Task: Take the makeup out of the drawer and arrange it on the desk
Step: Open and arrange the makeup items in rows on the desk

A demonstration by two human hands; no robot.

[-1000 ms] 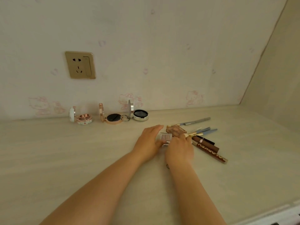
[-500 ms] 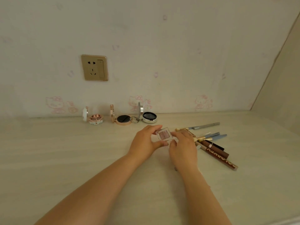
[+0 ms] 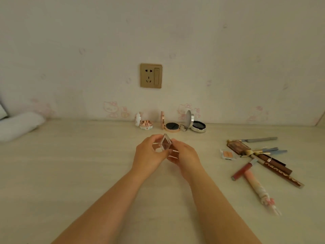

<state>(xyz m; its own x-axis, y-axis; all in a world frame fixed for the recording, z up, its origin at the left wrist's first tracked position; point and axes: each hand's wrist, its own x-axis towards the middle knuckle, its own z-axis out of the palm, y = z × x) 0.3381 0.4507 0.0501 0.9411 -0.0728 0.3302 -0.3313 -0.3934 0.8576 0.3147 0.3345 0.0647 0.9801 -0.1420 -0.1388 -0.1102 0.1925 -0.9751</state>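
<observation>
The fingers (image 3: pixel 154 140) of the left hand (image 3: pixel 149 155) are curled round a small clear eyeshadow case (image 3: pixel 165 144), and those of the right hand (image 3: pixel 184 155) pinch its lower half – the case is held above the desk (image 3: pixel 70 173), in front of the wall socket (image 3: pixel 151 75), apparently being opened so that it can be stood on display. That reading is suggested by the three round compacts (image 3: pixel 171 125) below the socket, which have been propped with lids up along the wall. To the right of the socket a loose heap is left – a brown palette (image 3: pixel 239 146), a small peach pan (image 3: pixel 228 154), pencils (image 3: pixel 260 139), a red gloss tube (image 3: pixel 243 169) and brown tubes (image 3: pixel 277 170), seemingly not yet sorted. Lettering is carried on one brown tube, but it is seen inverted and cannot be made out. No other writing can be read. The drawer is not in view.
</observation>
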